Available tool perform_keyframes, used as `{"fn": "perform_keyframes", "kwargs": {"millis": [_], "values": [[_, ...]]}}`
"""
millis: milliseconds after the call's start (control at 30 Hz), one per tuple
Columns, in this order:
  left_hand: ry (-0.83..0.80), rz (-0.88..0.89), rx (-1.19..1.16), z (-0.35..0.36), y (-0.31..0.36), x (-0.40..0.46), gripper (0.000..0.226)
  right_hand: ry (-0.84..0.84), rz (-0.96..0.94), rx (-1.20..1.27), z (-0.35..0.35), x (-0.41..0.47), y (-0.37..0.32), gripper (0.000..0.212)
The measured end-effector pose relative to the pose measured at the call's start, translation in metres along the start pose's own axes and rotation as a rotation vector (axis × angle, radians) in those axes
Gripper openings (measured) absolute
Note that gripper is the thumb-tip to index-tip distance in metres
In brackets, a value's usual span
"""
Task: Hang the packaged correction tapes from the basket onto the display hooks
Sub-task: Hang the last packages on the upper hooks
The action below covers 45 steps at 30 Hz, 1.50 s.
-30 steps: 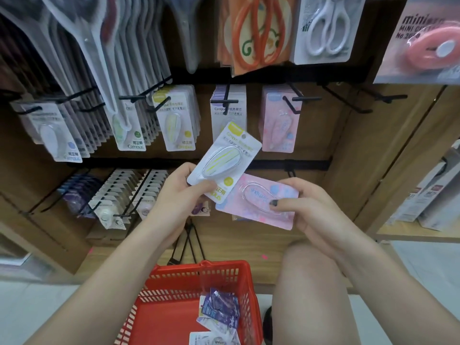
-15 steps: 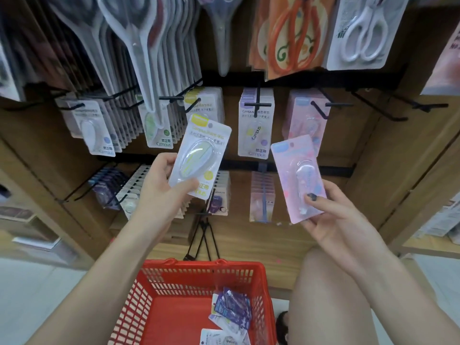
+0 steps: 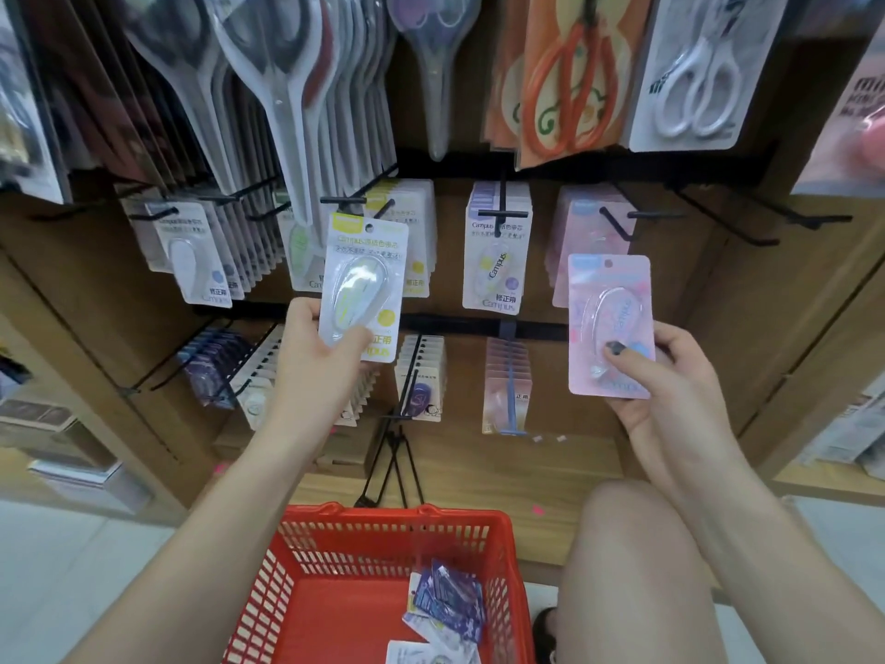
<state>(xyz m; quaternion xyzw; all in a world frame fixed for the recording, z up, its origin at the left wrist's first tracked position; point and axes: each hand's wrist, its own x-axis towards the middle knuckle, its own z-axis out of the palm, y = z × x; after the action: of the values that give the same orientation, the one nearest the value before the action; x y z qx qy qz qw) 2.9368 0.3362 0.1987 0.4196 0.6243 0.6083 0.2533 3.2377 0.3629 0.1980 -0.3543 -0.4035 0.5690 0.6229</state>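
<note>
Since the earlier frame I had lifted both packs apart and up toward the hooks; half a second before they sat lower, a second before they overlapped at chest height. My left hand (image 3: 316, 357) pinched the yellow correction tape pack (image 3: 361, 287) by its lower edge, thumb across the blister, its hang hole just below the yellow row's hook (image 3: 383, 209). My right hand (image 3: 670, 376) pinched the pink correction tape pack (image 3: 610, 323) at its lower corner, held upright below and just left of the pink row's hook (image 3: 615, 225).

The risk I judged: each grip held only the bottom, so the card tops could flex and miss the upturned hook tips, or a pack could slip. The hanging scissors packs (image 3: 292, 112) crowded the yellow hook. More packs lay in the red basket (image 3: 297, 582) between my forearms.
</note>
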Motion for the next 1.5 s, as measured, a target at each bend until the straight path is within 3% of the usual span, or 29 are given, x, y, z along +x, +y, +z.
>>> {"fn": "perform_keyframes", "kwargs": {"millis": [233, 633, 1033, 1500], "values": [[0.026, 0.072, -0.127, 0.004, 0.004, -0.007, 0.028, -0.025, -0.107, -0.050, -0.002, -0.007, 0.000, 0.036], [0.001, 0.063, 0.045, 0.004, 0.006, -0.003, 0.023, 0.035, -0.101, 0.000, 0.006, -0.002, 0.003, 0.024], [-0.001, 0.024, -0.066, 0.011, 0.014, -0.011, 0.021, 0.104, -0.111, -0.032, 0.011, 0.003, 0.000, 0.024], [-0.016, 0.019, 0.012, 0.012, 0.018, -0.018, 0.018, 0.151, -0.144, -0.076, 0.006, 0.007, 0.002, 0.026]]}}
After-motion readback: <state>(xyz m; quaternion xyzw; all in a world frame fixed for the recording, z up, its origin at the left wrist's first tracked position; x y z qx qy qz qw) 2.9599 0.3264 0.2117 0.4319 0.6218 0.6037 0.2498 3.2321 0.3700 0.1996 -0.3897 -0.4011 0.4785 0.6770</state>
